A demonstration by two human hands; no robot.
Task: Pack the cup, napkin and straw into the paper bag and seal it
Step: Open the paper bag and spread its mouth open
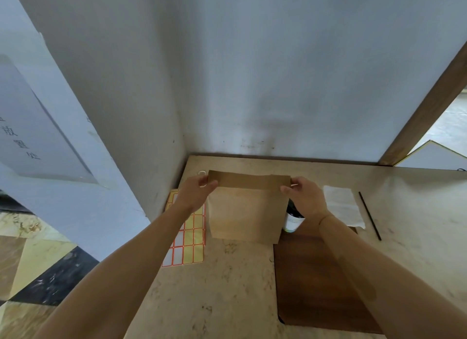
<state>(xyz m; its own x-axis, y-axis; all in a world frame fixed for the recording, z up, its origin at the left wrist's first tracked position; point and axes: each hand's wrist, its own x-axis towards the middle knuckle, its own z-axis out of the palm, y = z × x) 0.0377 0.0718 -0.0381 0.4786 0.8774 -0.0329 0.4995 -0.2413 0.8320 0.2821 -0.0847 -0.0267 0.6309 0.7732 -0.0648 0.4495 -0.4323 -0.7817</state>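
While both forearms reach in from the near edge, the paper bag (246, 212) serves as ref for everything else. Nearest the camera & to the bag's right-front lies a dark wooden board (316, 283), flat on the beige marble-look counter (214, 288); its far-left corner sits just by the bag's lower right corner. Left of the bag, partly under its left edge & under the left forearm, a label sheet (188, 240) w/ orange-bordered yellow and white stickers lies flat. The bag itself is held upright, top folded over toward the camera as a darker band; whether its bottom touches the counter, can't tell. Left hand (195, 193) pinches the fold's left end, thumb in front, fingers behind, closed on the paper. Right hand (304, 196) pinches the fold's right end the same way. Just behind the bag's right edge, below the right wrist, stands the cup (293, 218), dark lid & pale body, mostly hidden by bag & hand, so it's outside the bag. Further right of the bag, past the right hand, the white napkin (345, 206) lies flat, and beyond that the thin black straw (369, 215) lies apart from the napkin. Far left of the bag's top, a small whitish ring (201, 173) shows by the left fingers; what it is, unclear. Behind the bag rises a scuffed white wall (252, 86).
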